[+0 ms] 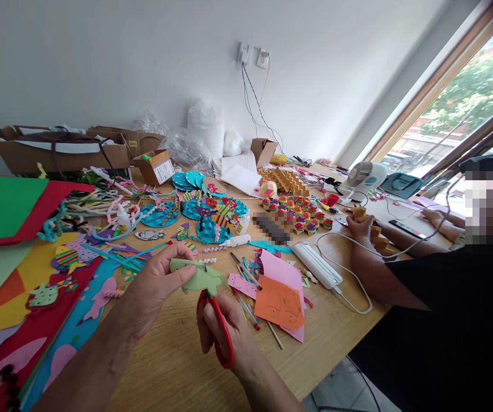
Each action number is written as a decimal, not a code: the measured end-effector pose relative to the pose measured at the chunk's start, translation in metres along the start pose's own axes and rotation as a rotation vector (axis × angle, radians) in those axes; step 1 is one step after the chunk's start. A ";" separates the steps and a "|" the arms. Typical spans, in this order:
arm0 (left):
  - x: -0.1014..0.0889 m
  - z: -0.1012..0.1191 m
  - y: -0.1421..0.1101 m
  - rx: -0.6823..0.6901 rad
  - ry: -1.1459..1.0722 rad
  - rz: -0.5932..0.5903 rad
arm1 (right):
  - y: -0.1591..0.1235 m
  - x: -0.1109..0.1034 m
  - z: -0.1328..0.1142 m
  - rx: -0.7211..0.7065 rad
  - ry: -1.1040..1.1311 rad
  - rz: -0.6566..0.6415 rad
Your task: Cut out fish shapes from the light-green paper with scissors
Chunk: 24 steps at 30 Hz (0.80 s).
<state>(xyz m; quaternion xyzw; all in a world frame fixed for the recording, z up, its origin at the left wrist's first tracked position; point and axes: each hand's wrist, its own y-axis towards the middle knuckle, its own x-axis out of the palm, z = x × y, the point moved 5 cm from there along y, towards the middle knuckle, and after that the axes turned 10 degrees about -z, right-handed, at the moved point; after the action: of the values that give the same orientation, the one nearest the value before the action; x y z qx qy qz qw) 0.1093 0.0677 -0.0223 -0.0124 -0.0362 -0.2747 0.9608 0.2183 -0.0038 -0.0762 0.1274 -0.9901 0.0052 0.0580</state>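
Between the thumb and fingers of my left hand (166,277) is a light green paper fish cutout (203,278), held above the wooden table. My right hand (229,329) grips red-handled scissors (224,340), with the blades up against the lower edge of the green paper. To the right of my hands lie an orange sheet with pencil outlines (279,303) and a pink sheet (278,269) partly beneath it. Pens (248,269) and paper scraps lie beside them. A pink paper fish (101,300) rests left of my left forearm.
A white power strip (317,264) and its cable lie on the right. Decorated blue discs (214,214), pipe cleaners (87,197) and egg-carton pieces (298,212) crowd the back. Coloured sheets (10,209) cover the left. A co-worker's hands (360,226) hold yellow-brown carton at the right.
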 end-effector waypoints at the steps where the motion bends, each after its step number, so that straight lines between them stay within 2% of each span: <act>1: 0.001 0.000 0.000 -0.005 0.022 -0.001 | 0.000 0.000 0.000 -0.003 0.014 0.002; 9: 0.008 -0.003 0.002 -0.108 -0.003 -0.064 | -0.001 0.000 0.002 -0.042 0.088 0.004; 17: 0.009 0.001 0.004 -0.042 0.144 -0.115 | -0.001 -0.001 0.003 -0.012 0.103 -0.007; 24: 0.010 -0.003 0.002 -0.017 0.134 -0.064 | 0.000 0.000 0.003 -0.016 0.092 -0.039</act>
<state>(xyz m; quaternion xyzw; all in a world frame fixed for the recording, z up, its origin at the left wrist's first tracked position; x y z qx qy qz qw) 0.1187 0.0643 -0.0246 -0.0010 0.0303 -0.3060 0.9516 0.2180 -0.0041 -0.0790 0.1457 -0.9838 0.0019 0.1043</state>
